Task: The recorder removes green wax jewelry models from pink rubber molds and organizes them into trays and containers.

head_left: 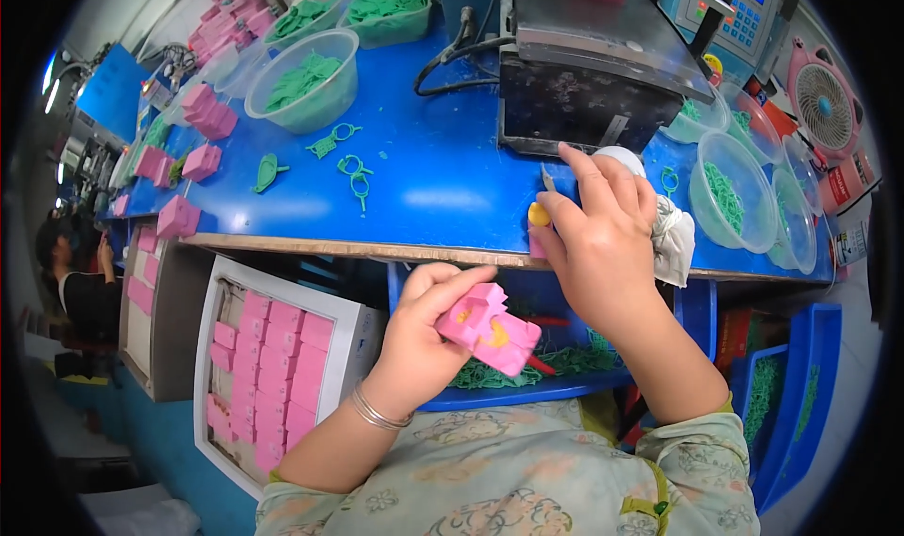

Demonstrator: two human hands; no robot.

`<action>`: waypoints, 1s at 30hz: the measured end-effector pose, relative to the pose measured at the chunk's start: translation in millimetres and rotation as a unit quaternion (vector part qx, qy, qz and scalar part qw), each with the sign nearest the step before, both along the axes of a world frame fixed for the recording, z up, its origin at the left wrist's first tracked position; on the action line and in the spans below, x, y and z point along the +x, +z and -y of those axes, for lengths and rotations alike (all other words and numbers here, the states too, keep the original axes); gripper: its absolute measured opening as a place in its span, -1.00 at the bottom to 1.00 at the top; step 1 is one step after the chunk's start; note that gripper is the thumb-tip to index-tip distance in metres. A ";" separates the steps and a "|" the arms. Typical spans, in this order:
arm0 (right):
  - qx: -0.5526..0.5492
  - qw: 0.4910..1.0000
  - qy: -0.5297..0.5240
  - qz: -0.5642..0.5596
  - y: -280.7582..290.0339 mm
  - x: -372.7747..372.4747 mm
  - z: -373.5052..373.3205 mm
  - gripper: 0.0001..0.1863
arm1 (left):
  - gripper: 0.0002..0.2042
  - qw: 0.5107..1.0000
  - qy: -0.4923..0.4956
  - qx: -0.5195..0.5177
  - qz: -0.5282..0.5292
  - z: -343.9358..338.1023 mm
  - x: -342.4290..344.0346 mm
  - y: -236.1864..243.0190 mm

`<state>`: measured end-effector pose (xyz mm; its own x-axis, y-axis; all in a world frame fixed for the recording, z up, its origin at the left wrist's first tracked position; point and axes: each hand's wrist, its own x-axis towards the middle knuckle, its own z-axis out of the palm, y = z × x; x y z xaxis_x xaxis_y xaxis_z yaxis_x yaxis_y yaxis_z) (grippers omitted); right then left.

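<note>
My left hand [414, 343] is closed round a pink block [490, 334] with a stepped, hollowed top and yellow patches on its face, held in front of the table edge. At the front edge of the blue table, my right hand [603, 230] has its thumb and index finger pinched at a small pink piece with a yellow top [538, 218]; the other fingers reach forward. A thin pointed tip [548, 178] shows just beyond these fingers. Against the right wrist lies a white cloth bundle [672, 242].
A dark machine block [593, 94] stands at the back. Green plastic pieces lie on the blue table [424, 197] and fill bowls [311, 89] on both sides. Lower left, a white box [212, 348] holds pink blocks. A blue drawer [443, 400] with green scraps sits below. Another person [80, 277] is far left.
</note>
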<state>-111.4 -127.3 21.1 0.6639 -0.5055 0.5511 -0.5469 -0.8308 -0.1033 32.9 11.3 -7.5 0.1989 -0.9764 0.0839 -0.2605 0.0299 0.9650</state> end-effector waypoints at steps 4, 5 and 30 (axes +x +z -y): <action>0.179 0.952 0.145 0.203 6.4 -1.5 -6.7 -0.69 | -0.52 0.945 0.106 -0.092 0.296 -3.3 5.4 -1.5; 0.292 0.881 0.199 0.313 8.6 -3.8 -8.7 -0.66 | -0.52 0.928 0.086 -0.132 0.338 -4.0 7.2 -1.0; 0.112 0.957 0.257 -0.079 10.2 -22.6 -36.6 -0.72 | -0.62 0.942 -0.078 -0.037 0.325 1.0 -1.7 10.8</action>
<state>-134.1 -90.7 31.3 0.9225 -0.1836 0.3397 -0.0959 -0.9611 -0.2590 31.2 10.2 3.3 -0.0634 -0.9763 0.2069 -0.7822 0.1774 0.5972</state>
